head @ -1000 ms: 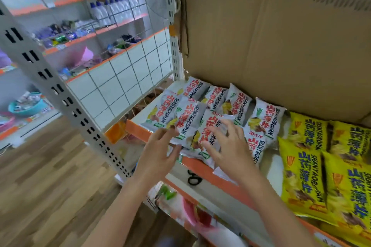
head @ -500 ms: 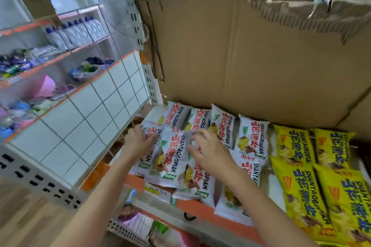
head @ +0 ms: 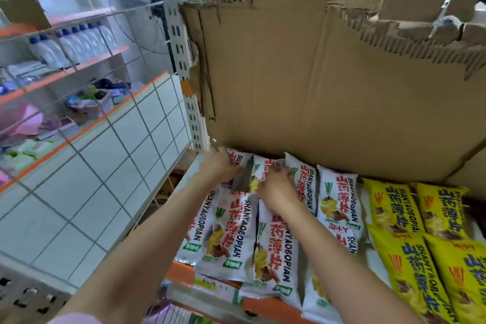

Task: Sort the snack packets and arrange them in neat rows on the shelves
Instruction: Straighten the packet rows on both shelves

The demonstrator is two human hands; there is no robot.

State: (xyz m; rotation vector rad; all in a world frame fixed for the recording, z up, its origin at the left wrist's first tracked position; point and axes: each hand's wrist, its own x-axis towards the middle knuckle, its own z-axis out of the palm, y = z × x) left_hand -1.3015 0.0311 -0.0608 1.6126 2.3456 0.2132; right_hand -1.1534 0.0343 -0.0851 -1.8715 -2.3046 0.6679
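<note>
1. White snack packets (head: 273, 239): lay flat on the shelf (head: 181, 272), long axes running front to back, tops toward the cardboard backing (head: 328, 102).
2. Left hand (head: 218, 166): fingers curled over the rearmost left white packet; grip not discernible.
3. Right hand (head: 276, 189): fingers pressed on the neighbouring back-row packet; grasp not discernible.
4. Yellow snack packets (head: 410, 252): right of the right-hand fingers, same orientation, in rows.

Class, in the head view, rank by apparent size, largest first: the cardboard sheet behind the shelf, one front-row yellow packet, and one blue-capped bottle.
1. cardboard sheet
2. yellow packet, though it lies near the camera, which enlarges it
3. blue-capped bottle, far off, so its true size is unsure
</note>
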